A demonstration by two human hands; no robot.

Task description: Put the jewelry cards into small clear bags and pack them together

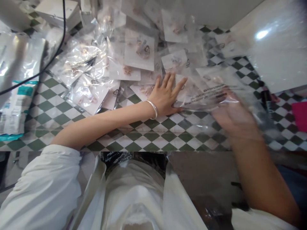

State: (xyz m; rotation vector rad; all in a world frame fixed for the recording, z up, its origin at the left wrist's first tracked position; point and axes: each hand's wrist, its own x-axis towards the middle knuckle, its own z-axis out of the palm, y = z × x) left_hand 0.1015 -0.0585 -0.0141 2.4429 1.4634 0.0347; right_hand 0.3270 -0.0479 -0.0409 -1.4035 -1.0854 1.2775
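My left hand lies with its fingers spread over small clear packets at the middle of the table, a silver bangle on its wrist. The nearest packets hold white cards with small items on them, too small to name. To the right, a larger clear plastic bag with dark printed lines lies on the table, its left edge by my left thumb. My right hand is at that bag's right part, blurred by motion and partly behind the plastic. Whether its fingers grip the bag is not plain.
Several more card packets are heaped at the back and left of the checkered table. A teal and white packet lies at the far left, under a black cable. A white box stands behind; a pink item is at right.
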